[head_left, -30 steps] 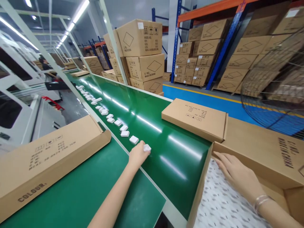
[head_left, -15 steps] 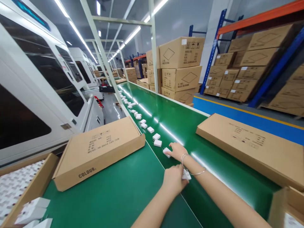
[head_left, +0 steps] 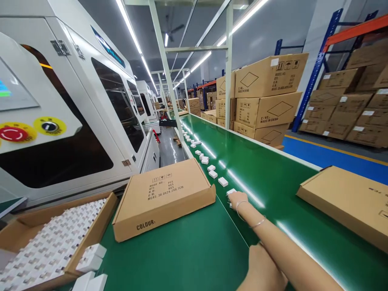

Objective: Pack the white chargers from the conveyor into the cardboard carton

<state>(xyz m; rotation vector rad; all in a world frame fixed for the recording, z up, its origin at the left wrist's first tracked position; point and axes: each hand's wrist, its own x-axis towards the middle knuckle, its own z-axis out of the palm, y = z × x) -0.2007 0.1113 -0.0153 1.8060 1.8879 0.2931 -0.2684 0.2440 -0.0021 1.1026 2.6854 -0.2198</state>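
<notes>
My right hand (head_left: pixel 238 200), with bracelets at its wrist, reaches over the green conveyor belt (head_left: pixel 257 169). Its fingers are closed around white plug chargers at the near end of a loose row; one white charger (head_left: pixel 231 191) shows just beyond the fingertips. Farther up the belt lies another white charger (head_left: pixel 223 182), with several more behind it. My left hand (head_left: pixel 262 264) is curled low beneath my right forearm, near the belt's edge. Its fingertips and whatever they hold are hidden now; half a second ago a white charger was in them.
A closed carton (head_left: pixel 163 194) lies on the green worktop (head_left: pixel 182 246). Left of it, an open carton (head_left: pixel 100 230) holds rows of white chargers, with loose chargers (head_left: pixel 91 258) beside it. Another carton (head_left: pixel 348 198) rests on the belt's right side. A white machine (head_left: pixel 121 161) borders the left.
My view has turned left. My right hand has moved to chargers farther up the row, and the one it touched before is gone from there. My left hand has drawn back beneath my right forearm.
</notes>
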